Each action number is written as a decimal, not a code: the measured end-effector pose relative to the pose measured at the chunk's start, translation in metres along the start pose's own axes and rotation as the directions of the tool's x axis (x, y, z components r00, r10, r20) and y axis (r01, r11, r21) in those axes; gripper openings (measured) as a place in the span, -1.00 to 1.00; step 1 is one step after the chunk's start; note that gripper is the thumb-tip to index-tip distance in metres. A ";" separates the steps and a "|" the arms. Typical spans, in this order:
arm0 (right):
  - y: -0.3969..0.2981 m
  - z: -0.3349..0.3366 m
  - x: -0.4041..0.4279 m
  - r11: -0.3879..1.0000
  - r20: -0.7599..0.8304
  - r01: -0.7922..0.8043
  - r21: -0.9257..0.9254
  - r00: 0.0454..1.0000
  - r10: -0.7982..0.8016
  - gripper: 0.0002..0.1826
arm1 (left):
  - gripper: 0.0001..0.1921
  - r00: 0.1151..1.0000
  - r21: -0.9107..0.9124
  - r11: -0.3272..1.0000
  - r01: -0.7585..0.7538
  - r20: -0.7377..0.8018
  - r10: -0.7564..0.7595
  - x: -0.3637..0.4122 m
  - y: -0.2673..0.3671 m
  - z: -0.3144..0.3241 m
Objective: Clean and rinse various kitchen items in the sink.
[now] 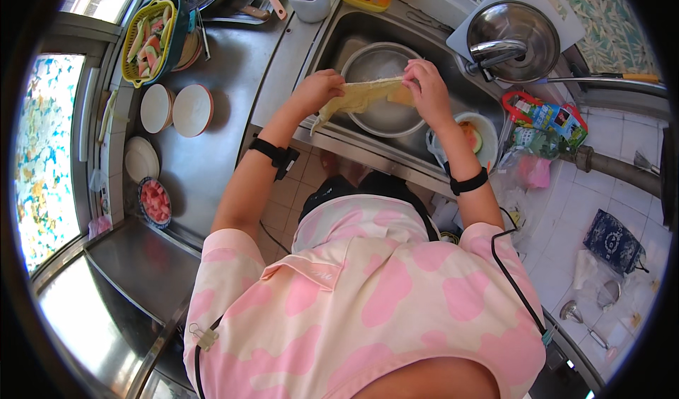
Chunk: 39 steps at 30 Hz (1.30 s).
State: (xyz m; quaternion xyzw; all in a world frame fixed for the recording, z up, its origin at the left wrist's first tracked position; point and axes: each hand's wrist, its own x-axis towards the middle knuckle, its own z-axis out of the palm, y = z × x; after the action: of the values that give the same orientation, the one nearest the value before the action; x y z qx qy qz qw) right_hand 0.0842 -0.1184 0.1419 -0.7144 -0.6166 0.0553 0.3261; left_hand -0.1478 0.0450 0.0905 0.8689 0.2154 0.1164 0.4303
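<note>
A yellow cloth (358, 95) is stretched between my two hands above the sink. My left hand (320, 92) pinches its left end, and a loose corner hangs over the sink's front rim. My right hand (423, 86) grips the other end at the upper edge. Beneath the cloth, a round metal basin (390, 122) stands in the stainless steel sink (339, 38). A yellow patch shows below the cloth near my right hand; I cannot tell whether it is part of the cloth. Under my right forearm is a bag-lined container (490, 139) with melon rind inside.
Left on the steel counter (233, 75) stand two bowls (192, 110), a plate (141, 159), a dish of cut pink fruit (155, 202) and a yellow basket (126, 62) of rinds. The faucet (498, 54) and a metal lid or bowl (541, 33) are at the upper right.
</note>
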 end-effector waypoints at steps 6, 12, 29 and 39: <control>0.034 0.045 -0.041 0.971 0.366 -0.202 -0.125 0.901 0.234 -0.91 | -0.92 0.983 0.390 0.921 0.010 0.166 -0.081 -0.011 -0.042 0.021; 0.026 0.024 -0.017 0.984 0.124 -0.153 0.092 0.982 0.141 -0.88 | -0.92 0.979 0.240 0.971 0.006 -0.201 0.044 -0.009 -0.003 -0.005; 0.128 0.135 -0.086 0.922 0.391 -0.303 -0.240 0.840 0.377 -0.52 | -0.67 0.972 0.186 0.960 0.207 -0.154 -0.179 -0.076 -0.038 0.041; 0.241 0.227 -0.087 0.789 0.701 0.123 -0.603 0.554 0.449 -0.50 | -0.49 0.773 -0.499 0.706 0.503 -0.107 -0.626 0.004 -0.099 0.163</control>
State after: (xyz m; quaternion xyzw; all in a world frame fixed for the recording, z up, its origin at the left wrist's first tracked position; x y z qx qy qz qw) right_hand 0.1580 -0.1144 -0.1925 -0.7260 -0.6060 0.2167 -0.2423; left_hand -0.1078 -0.0132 -0.0871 0.6138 0.4967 0.1400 0.5974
